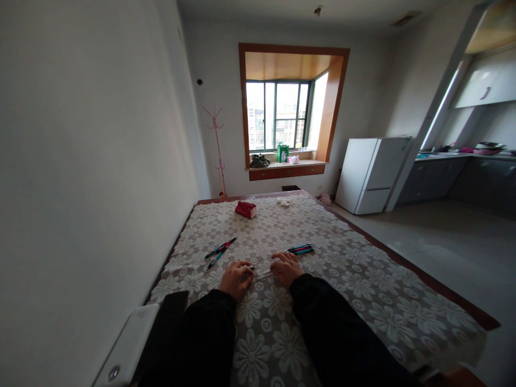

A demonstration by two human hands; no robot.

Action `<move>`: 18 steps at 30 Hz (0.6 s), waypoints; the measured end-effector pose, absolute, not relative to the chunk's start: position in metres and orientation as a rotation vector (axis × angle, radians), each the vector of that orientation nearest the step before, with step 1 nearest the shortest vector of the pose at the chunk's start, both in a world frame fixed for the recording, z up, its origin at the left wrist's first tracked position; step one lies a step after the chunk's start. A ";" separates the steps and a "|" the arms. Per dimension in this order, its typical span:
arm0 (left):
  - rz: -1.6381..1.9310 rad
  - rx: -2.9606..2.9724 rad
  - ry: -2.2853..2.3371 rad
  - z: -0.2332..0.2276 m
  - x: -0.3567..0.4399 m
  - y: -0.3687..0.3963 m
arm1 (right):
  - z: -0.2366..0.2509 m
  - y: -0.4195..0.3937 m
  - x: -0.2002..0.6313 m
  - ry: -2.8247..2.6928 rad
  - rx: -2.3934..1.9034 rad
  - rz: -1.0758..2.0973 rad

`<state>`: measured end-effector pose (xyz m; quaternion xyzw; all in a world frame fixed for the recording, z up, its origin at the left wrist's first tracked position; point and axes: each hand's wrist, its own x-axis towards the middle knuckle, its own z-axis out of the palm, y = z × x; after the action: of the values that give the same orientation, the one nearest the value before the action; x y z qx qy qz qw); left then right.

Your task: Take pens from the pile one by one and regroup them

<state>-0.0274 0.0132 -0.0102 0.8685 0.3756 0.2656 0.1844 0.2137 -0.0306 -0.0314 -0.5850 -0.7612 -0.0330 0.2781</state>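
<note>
My left hand [237, 279] rests low over the flowered tablecloth, its fingers curled closed around something slim; a dark end pokes out beside the fingertips. What it is, I cannot make out. To its right, my right hand [286, 267] has its fingers bent down on a thin white stick [264, 276] that lies between the two hands, perhaps part of a pen. Beyond the left hand, a few pens [221, 248] in teal, black and red lie loosely crossed. A second group of pens [300, 249], side by side, lies just past the right hand.
Farther along the table, covered by a grey-white tablecloth [252, 355], are a red tissue pack [245, 209] and a small whitish item [284, 202]. A wall [100, 161] borders the left side. A white box-like object [129, 344] stands at lower left, and a fridge [373, 174] beyond.
</note>
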 end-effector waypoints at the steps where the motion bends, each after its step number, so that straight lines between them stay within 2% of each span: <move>1: 0.746 2.449 1.060 -0.010 -0.027 0.013 | -0.029 -0.031 0.213 -2.034 -1.561 -0.084; 9: 0.782 2.445 1.031 -0.014 -0.027 0.016 | -0.022 -0.035 0.208 -2.172 -1.342 0.008; 18: 0.810 2.459 1.005 -0.016 -0.027 0.017 | -0.031 -0.033 0.209 -2.171 -1.401 0.003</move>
<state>-0.0274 0.0165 -0.0156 0.8708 0.3558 0.2867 0.1813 0.2090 -0.0333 -0.0314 -0.5214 -0.8077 0.0010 0.2753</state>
